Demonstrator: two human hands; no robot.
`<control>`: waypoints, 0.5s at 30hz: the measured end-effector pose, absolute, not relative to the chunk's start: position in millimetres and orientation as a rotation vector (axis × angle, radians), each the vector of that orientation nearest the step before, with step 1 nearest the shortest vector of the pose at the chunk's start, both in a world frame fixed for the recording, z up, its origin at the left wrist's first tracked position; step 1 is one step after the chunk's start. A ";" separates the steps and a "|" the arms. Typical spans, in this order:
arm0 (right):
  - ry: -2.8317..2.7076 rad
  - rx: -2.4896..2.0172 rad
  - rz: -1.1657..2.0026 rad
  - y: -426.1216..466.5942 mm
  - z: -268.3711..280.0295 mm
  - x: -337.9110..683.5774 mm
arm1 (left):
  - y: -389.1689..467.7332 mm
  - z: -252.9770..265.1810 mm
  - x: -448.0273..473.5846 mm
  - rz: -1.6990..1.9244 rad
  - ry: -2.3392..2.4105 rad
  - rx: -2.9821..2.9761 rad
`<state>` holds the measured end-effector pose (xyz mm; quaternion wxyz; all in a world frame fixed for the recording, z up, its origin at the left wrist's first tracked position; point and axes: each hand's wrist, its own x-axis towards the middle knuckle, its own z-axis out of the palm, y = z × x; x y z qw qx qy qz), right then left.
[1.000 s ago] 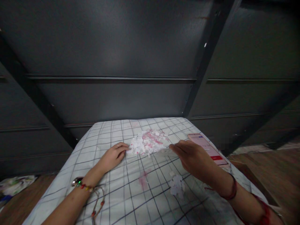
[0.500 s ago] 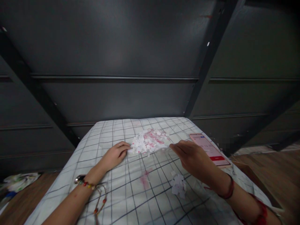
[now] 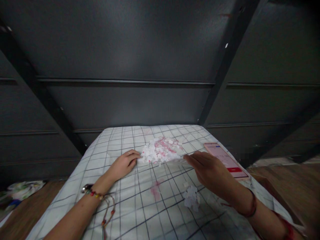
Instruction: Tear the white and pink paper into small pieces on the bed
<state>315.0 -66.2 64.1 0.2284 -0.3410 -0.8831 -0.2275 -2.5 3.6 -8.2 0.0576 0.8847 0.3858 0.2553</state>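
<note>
A heap of torn white paper scraps [image 3: 160,150], with pink-red marks among them, lies mid-table and seems to rest on or in a thin see-through sheet [image 3: 178,157]. At the heap's left end, my left hand [image 3: 126,163] is closed, its fingertips pinching the sheet's edge. My right hand [image 3: 206,166] pinches the opposite end with thumb and fingers together; the exact grip is partly hidden. Nearer me lies a smaller pile of white paper scraps [image 3: 191,198], apart from both hands.
A white checked cloth [image 3: 130,213] covers the table and has a pink stain [image 3: 155,190]. Beyond my right hand lies a pink-edged phone [image 3: 231,163] with its screen lit. A dark panelled wall [image 3: 140,106] stands behind the table's far edge.
The view has shifted slightly. Both hands keep their places at the two ends of the heap, with the right hand a little farther right.
</note>
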 end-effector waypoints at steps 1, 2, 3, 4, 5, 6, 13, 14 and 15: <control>-2.433 -0.954 -0.647 -65.4 62.2 315.6 | 3.6 -8.3 -2.4 0.778 1.170 2.681; -2.439 -0.969 -0.646 -65.3 60.6 315.7 | 3.6 -8.4 -2.4 0.779 1.172 2.682; -2.448 -0.979 -0.628 -65.9 59.8 315.2 | 3.6 -8.5 -2.4 0.779 1.174 2.683; -2.459 -0.980 -0.599 -67.3 59.7 314.3 | 3.5 -8.5 -2.4 0.776 1.176 2.685; -2.468 -0.977 -0.563 -69.1 60.4 313.2 | 3.5 -8.4 -2.5 0.772 1.176 2.687; -2.476 -0.968 -0.522 -71.1 61.7 312.2 | 3.4 -8.3 -2.5 0.764 1.178 2.688; -2.444 -0.989 -0.506 -67.8 67.2 319.1 | 3.8 -7.8 -3.0 0.778 1.169 2.681; -2.435 -1.006 -0.547 -65.4 65.9 320.9 | 3.8 -7.7 -3.0 0.780 1.169 2.681; -2.429 -1.025 -0.586 -63.4 64.4 322.2 | 3.8 -7.6 -2.9 0.780 1.169 2.682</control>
